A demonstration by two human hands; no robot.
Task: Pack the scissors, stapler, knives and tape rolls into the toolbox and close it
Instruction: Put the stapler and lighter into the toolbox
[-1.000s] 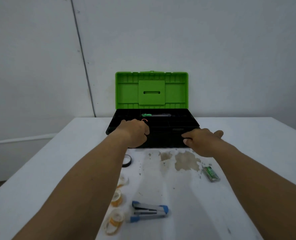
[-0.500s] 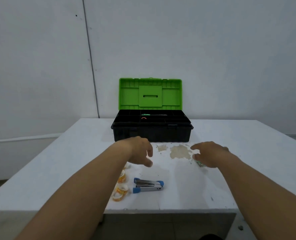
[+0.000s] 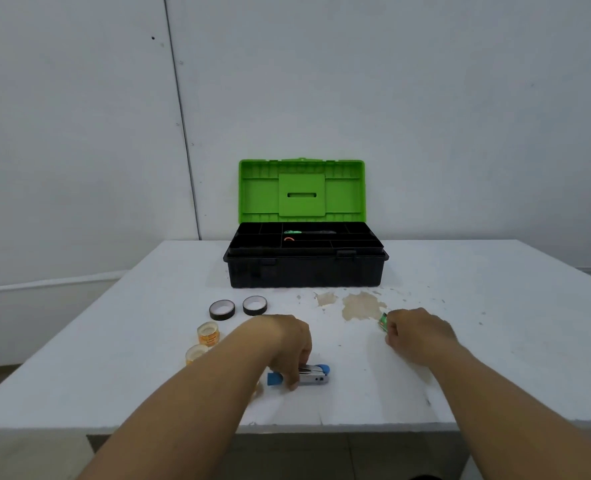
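Note:
The black toolbox (image 3: 304,271) stands open at the table's far middle, its green lid (image 3: 301,190) upright. A green-handled tool (image 3: 307,232) and an orange ring (image 3: 289,239) lie in its tray. My left hand (image 3: 287,344) closes its fingers on the blue and silver stapler (image 3: 313,375) near the front edge. My right hand (image 3: 417,332) closes on a small green knife (image 3: 383,321). Two black tape rolls (image 3: 222,309) (image 3: 254,305) and two clear yellowish tape rolls (image 3: 208,334) (image 3: 195,353) lie left of my left hand.
The white table (image 3: 494,323) has brown stains (image 3: 359,304) in front of the toolbox. Its front edge runs just below my forearms. White walls stand behind and to the left.
Both hands drew back from the toolbox toward the front of the table. The left hand came down onto the stapler and the right hand onto the green knife. The view pulled back.

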